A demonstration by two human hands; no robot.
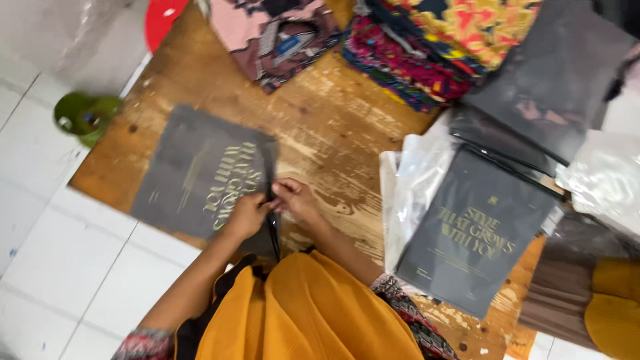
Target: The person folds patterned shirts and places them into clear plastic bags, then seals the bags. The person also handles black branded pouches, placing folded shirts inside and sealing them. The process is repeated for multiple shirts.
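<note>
A flat dark grey packaging bag (200, 167) with gold lettering lies on the worn wooden board (333, 127) at the left. My left hand (245, 215) and my right hand (295, 200) meet at its right edge, both pinching the bag's black edge strip there. Orange cloth (307, 313) lies bunched over my lap below the hands, and the bag's lower right corner dips behind it.
A stack of similar dark bags (477, 230) and clear plastic sleeves (417, 183) lies at the right. Folded patterned fabrics (427, 47) sit at the back. A green cup (85, 115) and a red lid (162, 17) stand on the white tiled floor at the left.
</note>
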